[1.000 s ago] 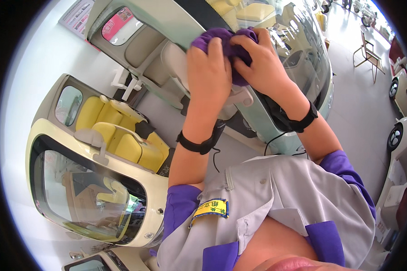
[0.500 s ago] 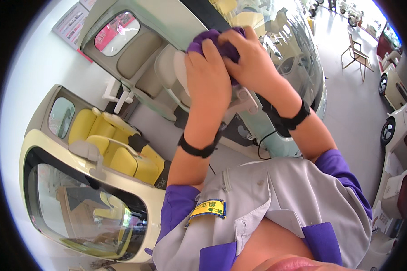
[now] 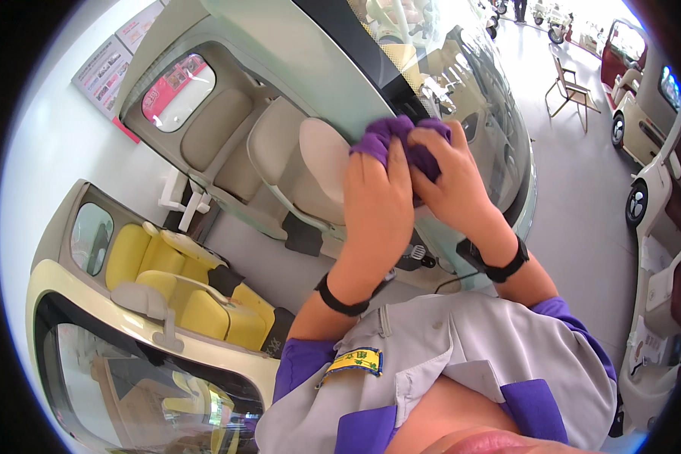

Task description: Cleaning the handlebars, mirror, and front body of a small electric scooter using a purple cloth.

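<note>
Both hands are working one crumpled purple cleaning cloth [image 3: 401, 144], bunching it against the pale mint-green body panel of the small car [image 3: 310, 68], right by the upper edge of its open doorway. Left hand [image 3: 377, 208] is lying flat over the cloth with fingers clenching the fabric, probably so the pressure is going straight into the panel. Right hand [image 3: 454, 189] is wrapping in from the side, fingers gripping the same wad, looks like it's keeping it from sliding. Cream seats [image 3: 272, 144] are showing through the doorway below. Yellow-seated cream car [image 3: 166, 303] is sitting off to the lower left.
</note>
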A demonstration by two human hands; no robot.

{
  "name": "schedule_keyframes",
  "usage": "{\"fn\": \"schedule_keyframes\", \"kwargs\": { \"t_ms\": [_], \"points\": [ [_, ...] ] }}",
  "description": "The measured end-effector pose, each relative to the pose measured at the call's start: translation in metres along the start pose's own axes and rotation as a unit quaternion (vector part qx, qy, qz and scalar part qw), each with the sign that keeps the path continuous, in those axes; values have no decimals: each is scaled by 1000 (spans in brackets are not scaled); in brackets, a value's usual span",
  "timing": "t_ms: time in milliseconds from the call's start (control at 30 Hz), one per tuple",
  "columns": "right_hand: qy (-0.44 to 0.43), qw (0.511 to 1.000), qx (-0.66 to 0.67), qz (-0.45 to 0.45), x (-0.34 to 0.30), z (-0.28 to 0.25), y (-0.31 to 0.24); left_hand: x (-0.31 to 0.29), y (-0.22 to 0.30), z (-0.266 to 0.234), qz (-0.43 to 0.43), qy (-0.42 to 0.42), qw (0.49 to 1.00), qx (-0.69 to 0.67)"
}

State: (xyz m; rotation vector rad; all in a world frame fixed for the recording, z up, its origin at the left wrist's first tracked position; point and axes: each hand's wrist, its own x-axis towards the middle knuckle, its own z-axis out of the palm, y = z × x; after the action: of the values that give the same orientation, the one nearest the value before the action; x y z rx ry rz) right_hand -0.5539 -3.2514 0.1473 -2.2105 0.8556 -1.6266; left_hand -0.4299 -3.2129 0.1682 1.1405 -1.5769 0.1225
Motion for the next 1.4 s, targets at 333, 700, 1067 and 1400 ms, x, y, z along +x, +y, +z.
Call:
{"fn": "schedule_keyframes", "kwargs": {
  "t_ms": [333, 700, 1067, 1400],
  "points": [
    [-4, 1000, 2, 12, 25, -1, 7, 22, -12, -9, 176, 2, 965, 193],
    [-21, 996, 49, 66, 14, -15, 16, 13, 6, 14, 141, -16, 969, 201],
    [27, 993, 93, 64, -48, -17, 70, -24, 26, 50, 158, -112, 920, 342],
    [-11, 999, 51, -3, -40, -34, 94, -33, 34, 78, 114, -100, 897, 415]
  ]
}}
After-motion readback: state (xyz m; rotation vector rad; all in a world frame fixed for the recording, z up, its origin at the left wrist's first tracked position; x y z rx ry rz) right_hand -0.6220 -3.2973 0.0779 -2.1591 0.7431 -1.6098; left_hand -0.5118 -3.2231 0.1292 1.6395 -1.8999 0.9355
